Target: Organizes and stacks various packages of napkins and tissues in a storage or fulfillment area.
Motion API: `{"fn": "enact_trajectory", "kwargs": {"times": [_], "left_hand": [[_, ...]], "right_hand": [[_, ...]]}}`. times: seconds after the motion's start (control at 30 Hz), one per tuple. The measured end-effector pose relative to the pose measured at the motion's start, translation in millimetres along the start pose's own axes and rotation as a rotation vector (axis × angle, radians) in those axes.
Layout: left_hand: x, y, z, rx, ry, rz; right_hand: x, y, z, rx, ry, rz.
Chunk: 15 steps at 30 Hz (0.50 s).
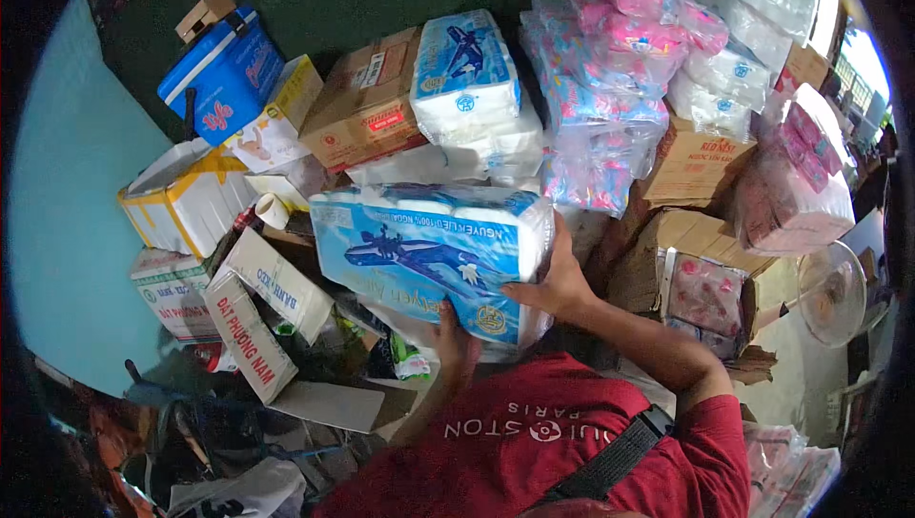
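Note:
Between my two hands is a large plastic-wrapped pack of toilet paper rolls [419, 256], blue and white with a dark blue ship picture, tilted in front of my chest. My right hand [558, 280] grips its right end, thumb on the printed face and fingers behind the edge. Near the lower middle, my left hand [457, 335] holds the bottom side with its thumb on the front; its other fingers are hidden. Just behind stands a similar blue pack [465, 70] on top of stacked white packs [496, 151].
Pink and blue plastic packs [610, 80] are piled at the back right. A brown carton [367, 99] and a blue cooler box [221, 75] stand at the back left. Opened cartons lie at the left, including a white one [253, 337]. A torn cardboard box [701, 261] is at the right.

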<state>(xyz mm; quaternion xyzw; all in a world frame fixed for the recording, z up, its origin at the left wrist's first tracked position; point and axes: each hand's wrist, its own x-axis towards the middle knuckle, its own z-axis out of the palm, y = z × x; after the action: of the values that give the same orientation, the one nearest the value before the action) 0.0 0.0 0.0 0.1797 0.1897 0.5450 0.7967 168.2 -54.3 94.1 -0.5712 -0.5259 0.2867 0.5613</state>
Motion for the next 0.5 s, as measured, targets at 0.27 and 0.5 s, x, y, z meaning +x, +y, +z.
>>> {"fn": "enact_trajectory", "kwargs": {"times": [0.27,0.5], "left_hand": [[30,40,30,0.228,-0.189,0.256],[88,122,139,0.661,-0.145,0.527]], "right_hand": [[-5,-5,-6,0.339,0.062,-0.273],[8,-14,-26,0.120,-0.108,-0.231]]}}
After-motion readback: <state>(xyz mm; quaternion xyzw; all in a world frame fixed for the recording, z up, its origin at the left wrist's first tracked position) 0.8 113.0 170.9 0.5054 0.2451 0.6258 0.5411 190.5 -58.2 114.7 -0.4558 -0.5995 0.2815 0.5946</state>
